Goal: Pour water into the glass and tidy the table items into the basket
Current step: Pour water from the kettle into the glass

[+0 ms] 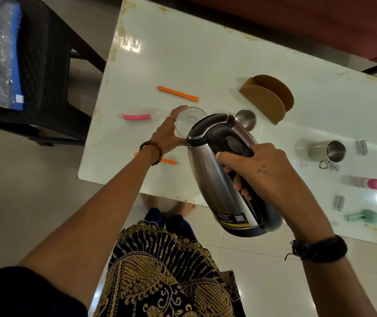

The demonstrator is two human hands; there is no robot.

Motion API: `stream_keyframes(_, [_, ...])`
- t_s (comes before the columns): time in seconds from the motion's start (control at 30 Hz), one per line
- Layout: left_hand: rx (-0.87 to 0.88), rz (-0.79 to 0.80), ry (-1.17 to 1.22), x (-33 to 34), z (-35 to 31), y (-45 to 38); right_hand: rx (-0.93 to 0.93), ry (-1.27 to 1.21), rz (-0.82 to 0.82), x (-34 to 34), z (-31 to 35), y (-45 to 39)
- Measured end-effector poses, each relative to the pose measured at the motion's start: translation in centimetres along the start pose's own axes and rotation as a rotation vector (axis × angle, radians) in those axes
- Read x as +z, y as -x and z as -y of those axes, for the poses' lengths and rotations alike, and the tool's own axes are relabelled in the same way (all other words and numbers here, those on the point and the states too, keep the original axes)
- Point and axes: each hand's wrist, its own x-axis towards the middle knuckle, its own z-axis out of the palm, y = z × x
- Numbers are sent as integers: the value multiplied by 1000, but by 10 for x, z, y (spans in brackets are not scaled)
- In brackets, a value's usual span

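A home (tiled floor [34, 179], sofa [297, 24], white table [183, 53]).

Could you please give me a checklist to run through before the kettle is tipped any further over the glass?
1. Right hand has a firm grip on the kettle handle: ok, fingers wrapped around it.
2. Left hand steadies the glass: ok, it cups the glass's side on the table.
3. Spout sits over the glass mouth: cannot tell, the kettle's top hides it.
4. Water level in the glass: cannot tell; no stream shows.
5. Kettle lid closed: ok, it looks shut.
6. Steel bowl clear of the pour: not ok, it sits close behind the kettle's top.
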Motion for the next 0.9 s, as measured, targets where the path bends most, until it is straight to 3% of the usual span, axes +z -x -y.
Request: stream_keyframes(0.9, [-30, -10, -6, 2, -3, 2, 8, -13, -10, 0, 5, 0])
